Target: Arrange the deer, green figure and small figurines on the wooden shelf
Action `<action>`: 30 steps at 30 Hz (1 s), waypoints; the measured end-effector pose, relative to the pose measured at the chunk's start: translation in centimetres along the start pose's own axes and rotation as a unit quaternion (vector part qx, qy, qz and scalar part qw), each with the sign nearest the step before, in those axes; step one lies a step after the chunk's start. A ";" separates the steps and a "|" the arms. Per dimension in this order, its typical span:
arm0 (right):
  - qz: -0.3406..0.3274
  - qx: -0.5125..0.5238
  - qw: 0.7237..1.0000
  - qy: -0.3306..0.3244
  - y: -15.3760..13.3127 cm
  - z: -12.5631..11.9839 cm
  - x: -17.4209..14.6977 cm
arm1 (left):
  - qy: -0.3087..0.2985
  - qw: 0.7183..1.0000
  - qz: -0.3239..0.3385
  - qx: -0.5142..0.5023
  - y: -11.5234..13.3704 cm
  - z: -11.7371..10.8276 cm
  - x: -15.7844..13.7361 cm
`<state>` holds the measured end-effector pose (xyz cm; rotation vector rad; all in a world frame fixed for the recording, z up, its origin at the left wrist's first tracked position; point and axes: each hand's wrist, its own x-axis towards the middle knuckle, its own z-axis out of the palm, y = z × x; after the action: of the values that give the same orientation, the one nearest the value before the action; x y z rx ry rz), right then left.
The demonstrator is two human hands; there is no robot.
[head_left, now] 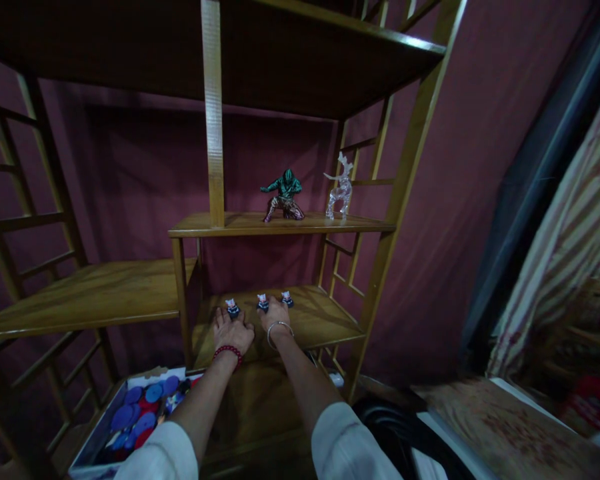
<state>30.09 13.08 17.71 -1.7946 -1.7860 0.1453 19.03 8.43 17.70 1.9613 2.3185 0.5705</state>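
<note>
Three small figurines with pale heads and dark bases stand in a row on a lower wooden shelf (330,320), their finer detail too small and dim to make out. The left figurine (232,307) is just beyond the fingers of the left hand (233,332); the middle figurine (263,302) is at the fingers of the right hand (277,313), which partly cover it; the right figurine (287,299) sits just beyond and right of those. Low to the left of the fingers, a box (96,433) of blue and red pieces is partly hidden by the left sleeve (165,453). Both arms stretch forward, backs of the hands up, the left thumb spread rightward. Whether either hand's fingers grasp or merely touch a figurine, I cannot tell. The shelf's front edge lies nearer than the fingertips, and its board runs rightward from them to a post (383,267). Above the fingers, an upper shelf (245,231) carries a green figure (284,193) and a clear deer (341,193).
</note>
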 end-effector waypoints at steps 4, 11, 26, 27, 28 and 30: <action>0.004 0.001 1.000 -0.004 0.0 0.1 0.1 | 0.004 1.000 -0.001 -0.002 0.0 0.1 0.1; 0.002 0.002 1.000 -0.002 -0.1 0.0 0.0 | 0.000 1.000 0.000 0.002 0.0 0.1 0.1; -0.011 -0.016 0.998 0.064 0.8 1.4 0.0 | 0.007 1.000 -0.003 -0.008 -0.1 0.2 0.1; -0.002 -0.013 0.997 0.077 0.8 1.4 -0.1 | 0.006 1.000 -0.004 -0.009 -0.1 0.2 0.1; 0.010 -0.009 0.996 0.090 0.8 1.3 -0.3 | 0.004 1.000 -0.004 -0.010 -0.1 0.2 0.1; 0.025 0.004 0.994 0.104 0.7 1.1 -0.7 | 0.004 1.000 -0.007 -0.012 -0.1 0.2 0.2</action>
<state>30.13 12.83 16.28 -1.7793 -1.5931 -0.0133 18.93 8.63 17.47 1.9334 2.3174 0.6026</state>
